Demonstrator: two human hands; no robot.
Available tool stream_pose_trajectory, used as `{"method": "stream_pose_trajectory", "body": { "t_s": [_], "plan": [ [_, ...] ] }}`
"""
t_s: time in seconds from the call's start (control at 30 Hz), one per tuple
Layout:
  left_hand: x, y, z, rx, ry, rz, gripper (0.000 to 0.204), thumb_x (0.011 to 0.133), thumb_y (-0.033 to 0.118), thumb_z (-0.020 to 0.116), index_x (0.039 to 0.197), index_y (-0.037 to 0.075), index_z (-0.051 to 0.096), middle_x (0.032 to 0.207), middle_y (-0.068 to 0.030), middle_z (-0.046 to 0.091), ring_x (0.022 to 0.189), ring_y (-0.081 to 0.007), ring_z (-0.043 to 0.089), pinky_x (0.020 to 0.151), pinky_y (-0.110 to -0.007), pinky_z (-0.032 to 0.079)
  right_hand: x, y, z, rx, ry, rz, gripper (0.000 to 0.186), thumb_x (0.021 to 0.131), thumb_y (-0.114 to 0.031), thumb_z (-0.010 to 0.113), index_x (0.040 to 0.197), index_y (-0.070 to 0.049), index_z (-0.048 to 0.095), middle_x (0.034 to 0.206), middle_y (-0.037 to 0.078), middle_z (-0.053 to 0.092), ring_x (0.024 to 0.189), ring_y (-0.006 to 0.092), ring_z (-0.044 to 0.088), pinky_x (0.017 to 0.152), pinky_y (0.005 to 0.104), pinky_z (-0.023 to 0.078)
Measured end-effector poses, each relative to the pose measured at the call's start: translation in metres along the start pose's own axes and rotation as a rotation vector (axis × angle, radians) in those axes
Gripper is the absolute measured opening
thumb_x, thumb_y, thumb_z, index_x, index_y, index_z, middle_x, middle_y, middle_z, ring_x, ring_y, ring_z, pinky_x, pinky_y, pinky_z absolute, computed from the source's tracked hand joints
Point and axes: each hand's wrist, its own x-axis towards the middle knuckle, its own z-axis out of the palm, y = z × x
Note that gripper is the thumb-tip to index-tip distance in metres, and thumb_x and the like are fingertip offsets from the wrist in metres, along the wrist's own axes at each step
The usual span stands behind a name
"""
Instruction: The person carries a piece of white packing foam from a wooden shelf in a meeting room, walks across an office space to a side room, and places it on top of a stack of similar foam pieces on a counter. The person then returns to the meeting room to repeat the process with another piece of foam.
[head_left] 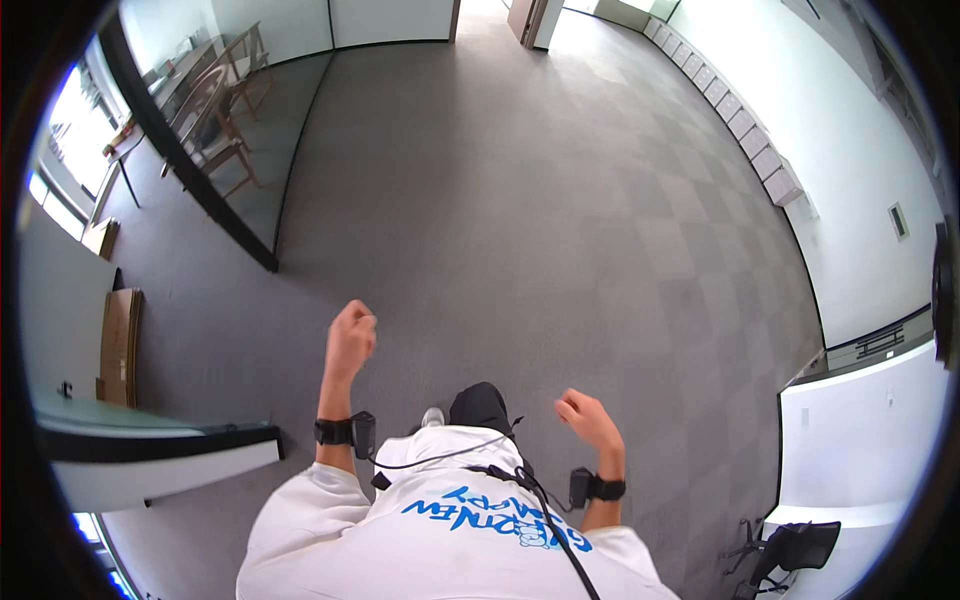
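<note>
My left hand (352,338) is held out in front of me over the grey floor, its fingers curled into a loose fist with nothing showing in it. Lower and nearer my body, my right hand (590,418) is also closed, and no object shows in it. Neither hand touches anything. Each wrist wears a black strap with a small box, the left wrist device (362,434) and the right wrist device (582,488). A black cable (440,460) runs from the left one across my white shirt (430,540).
Grey carpet tiles (540,220) stretch ahead to a doorway (490,20). On the left stand a black-framed glass partition (200,190), wooden chairs (215,120) and flat cardboard (120,345). White boxes (740,123) line the right wall; a black office chair (800,550) stands at lower right.
</note>
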Motion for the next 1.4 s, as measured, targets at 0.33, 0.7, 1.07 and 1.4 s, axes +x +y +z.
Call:
{"method": "stream_pose_trajectory", "body": {
  "t_s": [0.33,0.7,1.07,1.4],
  "plan": [
    [0.380,0.087,0.178,0.045,-0.022,0.014,0.017,0.100,0.019,0.053,0.094,0.003,0.058,0.075,-0.0079,0.068,0.054,-0.0100,0.058,0.048,-0.024,0.046,0.351,-0.002,-0.184,0.035,0.277,-0.053,0.019,0.095,-0.016,0.060,0.086,0.000,0.061,0.071,0.004,0.061,0.066,0.0112,0.054,0.062,0.0269,0.046],
    [0.699,0.081,0.194,-0.015,0.458,-0.017,0.020,0.100,0.018,0.057,0.087,0.004,0.055,0.064,-0.0053,0.063,0.041,-0.0058,0.042,0.037,-0.022,0.028,0.790,-0.215,-0.383,-0.068,0.046,-0.680,0.011,0.095,-0.010,0.061,0.091,0.001,0.062,0.085,0.011,0.062,0.073,0.0257,0.059,0.068,0.0344,0.048],
    [1.150,0.236,0.465,0.026,0.033,0.025,0.015,0.098,0.012,0.050,0.085,0.003,0.052,0.067,-0.0061,0.066,0.051,-0.0079,0.051,0.048,-0.027,0.041,1.079,-0.114,-0.559,0.094,0.399,-0.064,0.013,0.093,-0.011,0.063,0.092,0.002,0.068,0.077,0.006,0.068,0.069,0.0099,0.062,0.065,0.0259,0.050],
    [1.522,0.289,0.584,0.071,-0.027,-0.092,0.017,0.098,0.015,0.054,0.085,0.004,0.050,0.057,0.0009,0.050,0.049,-0.0065,0.045,0.044,-0.027,0.035,1.514,-0.202,-0.724,0.239,0.227,-0.165,0.016,0.095,-0.014,0.063,0.093,0.002,0.067,0.080,0.007,0.069,0.075,0.0128,0.065,0.069,0.0276,0.052]
  ]
}}
